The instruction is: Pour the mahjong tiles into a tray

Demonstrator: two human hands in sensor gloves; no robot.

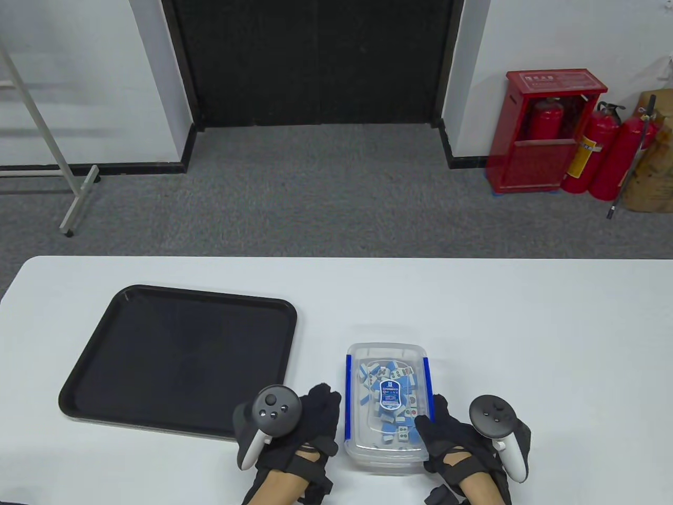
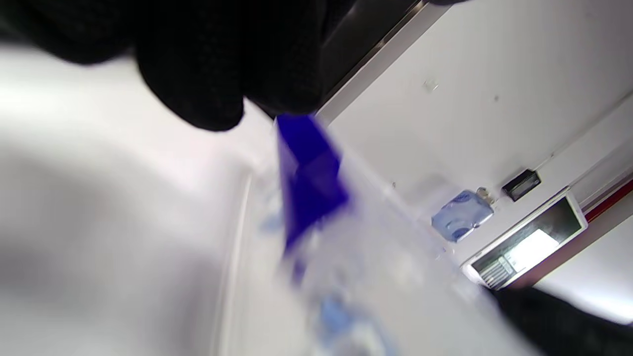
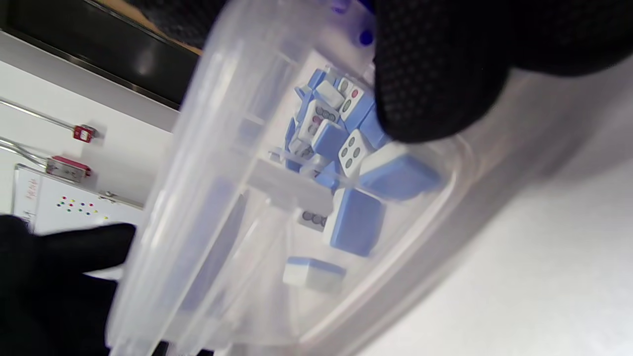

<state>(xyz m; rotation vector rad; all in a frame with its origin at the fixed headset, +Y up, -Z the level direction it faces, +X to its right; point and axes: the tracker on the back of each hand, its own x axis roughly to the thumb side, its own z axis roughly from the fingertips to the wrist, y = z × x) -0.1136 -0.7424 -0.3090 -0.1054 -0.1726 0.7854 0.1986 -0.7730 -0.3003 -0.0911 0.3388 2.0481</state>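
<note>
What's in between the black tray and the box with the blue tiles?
In the table view, the left hand sits between the black tray and the box, by its blue latch. Farther back, only bare white table.

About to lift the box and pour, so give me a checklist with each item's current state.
1. Lid off the box: not ok, the lid with its blue clips looks in place.
2. Left hand at the box's side: ok.
3. Right hand at the other side: ok.
4. Tray ready to receive: ok, nothing in it.
5. Tiles loose in the box: ok.
6. Firm grip: cannot tell.
</note>
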